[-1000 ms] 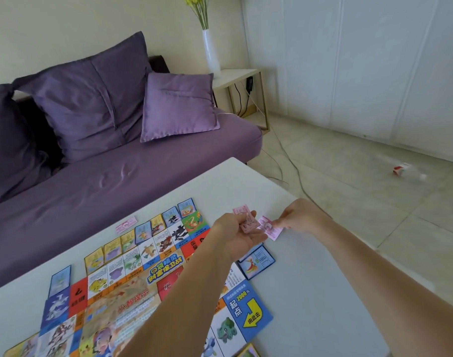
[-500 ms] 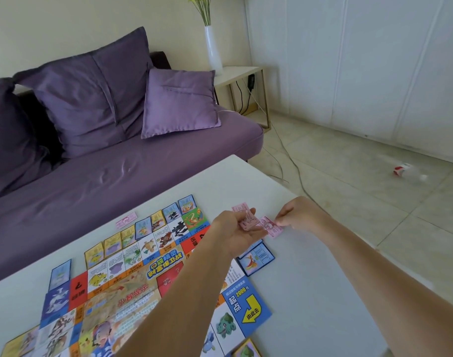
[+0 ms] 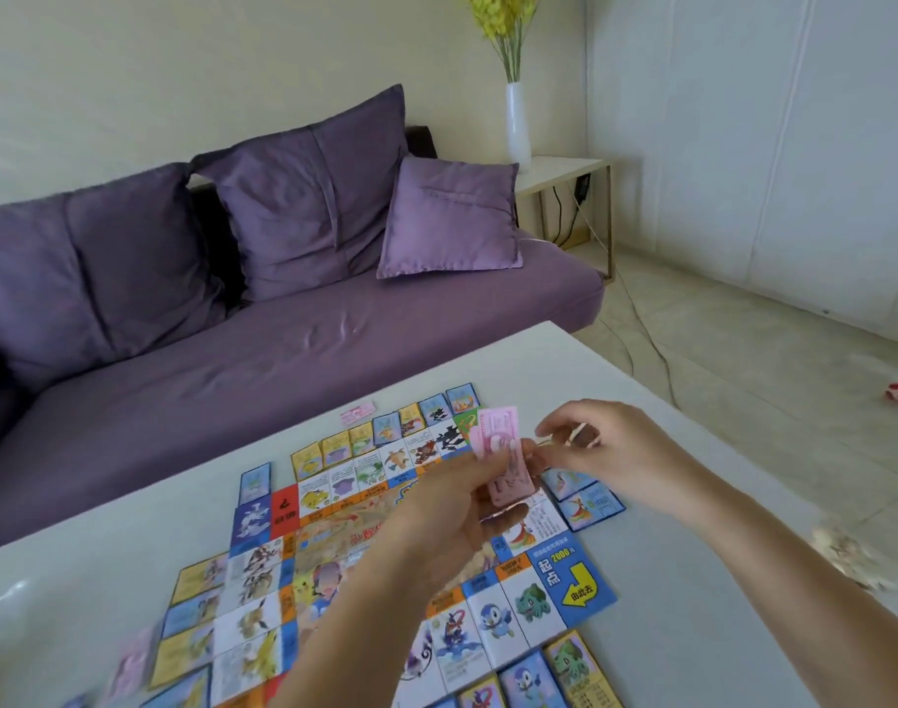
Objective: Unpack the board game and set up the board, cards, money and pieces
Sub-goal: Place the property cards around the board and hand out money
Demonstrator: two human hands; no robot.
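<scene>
1. Step in hand, as judged: the person is counting out pink paper money from a small stack held above the far right part of the board.
2. The left hand [image 3: 452, 508] is gripping the stack of notes [image 3: 500, 452], with the thumb lying across its face and the notes pointing toward 12 o'clock.
3. The right hand [image 3: 610, 447] is hovering just beside the stack, at its 3 o'clock, with fingers curled and thumb and forefinger tips close together. Something pale is showing between them, so whether it is pinching a note cannot be told.
4. Doing it well: the right hand should be peeling one note by its corner while the left thumb is easing only slightly. Thin paper is likely clinging in pairs.
5. The board [image 3: 334, 559] is lying flat on the table [image 3: 487, 360], at 6 to 8 o'clock of the hands, with the left forearm crossing over it.
6. The far cards [image 3: 411, 421] are lining the board edge at 9 to 10 o'clock of the stack, and the near cards [image 3: 528, 677] are lying at 6 o'clock.
7. A loose note [image 3: 357, 415] is lying just past the far cards, well apart from both hands.
</scene>
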